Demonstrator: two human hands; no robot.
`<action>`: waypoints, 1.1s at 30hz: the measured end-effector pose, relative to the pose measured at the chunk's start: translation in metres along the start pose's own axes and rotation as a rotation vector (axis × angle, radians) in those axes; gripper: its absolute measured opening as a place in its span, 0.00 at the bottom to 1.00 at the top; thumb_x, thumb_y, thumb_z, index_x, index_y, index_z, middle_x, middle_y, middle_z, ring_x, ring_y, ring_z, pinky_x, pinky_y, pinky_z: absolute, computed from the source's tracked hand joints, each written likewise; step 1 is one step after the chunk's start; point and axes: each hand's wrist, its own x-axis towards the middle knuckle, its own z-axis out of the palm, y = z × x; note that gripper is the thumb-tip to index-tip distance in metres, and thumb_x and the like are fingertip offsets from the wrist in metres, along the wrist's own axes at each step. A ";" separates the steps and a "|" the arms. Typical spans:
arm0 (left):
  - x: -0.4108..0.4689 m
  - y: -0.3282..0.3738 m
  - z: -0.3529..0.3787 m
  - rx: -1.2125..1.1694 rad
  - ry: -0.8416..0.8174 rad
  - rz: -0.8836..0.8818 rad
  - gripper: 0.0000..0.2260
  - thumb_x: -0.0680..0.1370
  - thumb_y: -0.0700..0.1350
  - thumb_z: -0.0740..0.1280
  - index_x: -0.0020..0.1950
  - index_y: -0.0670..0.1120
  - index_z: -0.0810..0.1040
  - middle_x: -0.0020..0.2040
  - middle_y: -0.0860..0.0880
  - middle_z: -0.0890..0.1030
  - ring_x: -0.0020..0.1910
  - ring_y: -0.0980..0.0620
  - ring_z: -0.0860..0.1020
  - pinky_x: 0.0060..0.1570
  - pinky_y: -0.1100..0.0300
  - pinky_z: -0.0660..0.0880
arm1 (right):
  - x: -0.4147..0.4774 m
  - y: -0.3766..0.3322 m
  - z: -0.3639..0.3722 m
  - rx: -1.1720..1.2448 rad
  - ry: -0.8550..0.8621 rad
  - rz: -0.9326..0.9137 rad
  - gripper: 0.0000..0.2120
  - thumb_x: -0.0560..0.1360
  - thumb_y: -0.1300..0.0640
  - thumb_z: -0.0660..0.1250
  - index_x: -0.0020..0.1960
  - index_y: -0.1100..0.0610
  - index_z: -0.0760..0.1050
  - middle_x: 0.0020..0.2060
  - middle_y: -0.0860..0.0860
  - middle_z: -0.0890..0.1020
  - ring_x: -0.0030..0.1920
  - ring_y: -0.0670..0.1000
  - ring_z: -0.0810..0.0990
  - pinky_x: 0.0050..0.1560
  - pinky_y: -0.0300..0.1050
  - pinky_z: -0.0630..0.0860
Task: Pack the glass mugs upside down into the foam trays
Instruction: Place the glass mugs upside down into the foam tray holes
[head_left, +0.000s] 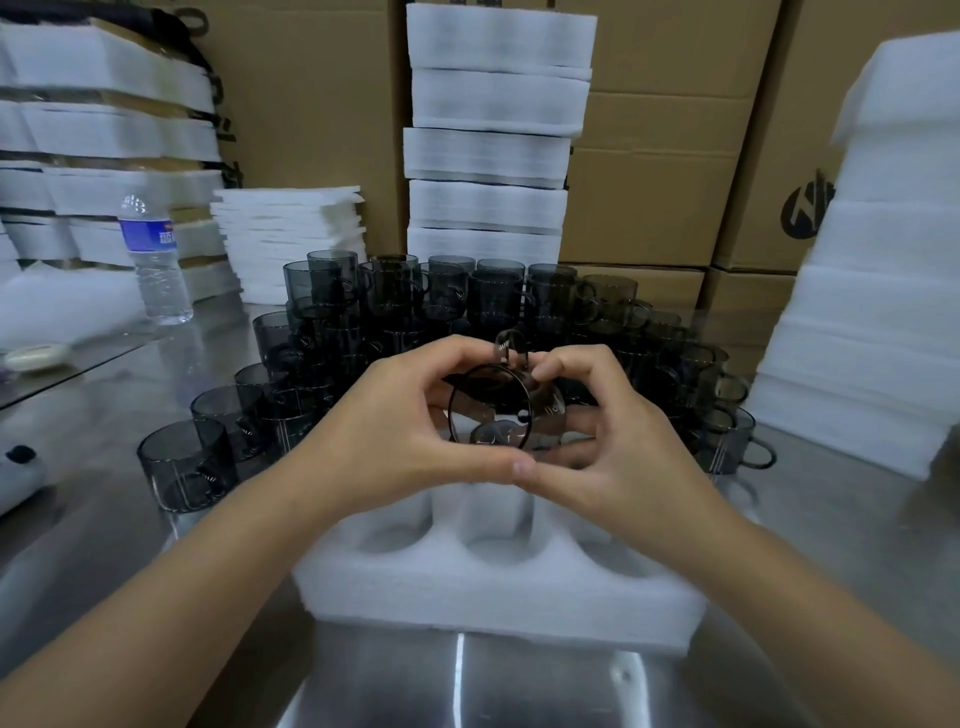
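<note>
I hold one smoked glass mug (491, 408) between both hands, above the foam tray (498, 587). My left hand (400, 415) wraps the mug's left side, fingers curled over the top and thumb closing underneath. My right hand (608, 431) wraps its right side, fingertips pinching near the handle (511, 345), which points up and away from me. The two thumbs touch each other just below the mug. The mug is tipped on its side, its open rim facing me, so I see through to its base.

Directly below my grip lies the foam tray on the metal table (857, 545). Its round pockets nearest me hold no mugs; the far pockets are hidden under my hands.

Beyond my grip stands the supply of mugs (410, 296), upright, stacked in tiers and spreading in an arc to both sides. Behind that, a tall stack of foam trays (491, 140) rises against cardboard boxes (660, 171). Far to the left of my grip stands a water bottle (156, 260), with more foam stacked behind it. To the right of my grip, another foam stack (883, 260) stands on the table.
</note>
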 end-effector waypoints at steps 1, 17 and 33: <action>0.000 0.001 -0.001 0.046 -0.009 0.005 0.28 0.59 0.61 0.76 0.57 0.62 0.76 0.53 0.64 0.80 0.50 0.63 0.80 0.45 0.72 0.74 | 0.000 0.001 0.000 -0.022 0.000 -0.007 0.24 0.64 0.51 0.76 0.51 0.36 0.66 0.57 0.35 0.73 0.46 0.43 0.83 0.43 0.35 0.79; -0.002 -0.001 -0.066 0.049 -0.297 -0.183 0.19 0.62 0.55 0.72 0.52 0.57 0.82 0.51 0.53 0.84 0.44 0.50 0.84 0.43 0.64 0.79 | 0.002 0.004 0.001 -0.120 0.079 0.030 0.15 0.68 0.40 0.63 0.50 0.46 0.76 0.59 0.39 0.73 0.43 0.47 0.81 0.44 0.44 0.79; -0.006 -0.001 -0.066 0.215 -0.555 -0.387 0.30 0.47 0.73 0.74 0.42 0.57 0.79 0.32 0.53 0.78 0.31 0.57 0.74 0.31 0.63 0.70 | 0.001 0.004 0.001 -0.159 0.060 0.038 0.02 0.75 0.54 0.68 0.45 0.50 0.78 0.57 0.41 0.75 0.42 0.47 0.80 0.42 0.40 0.76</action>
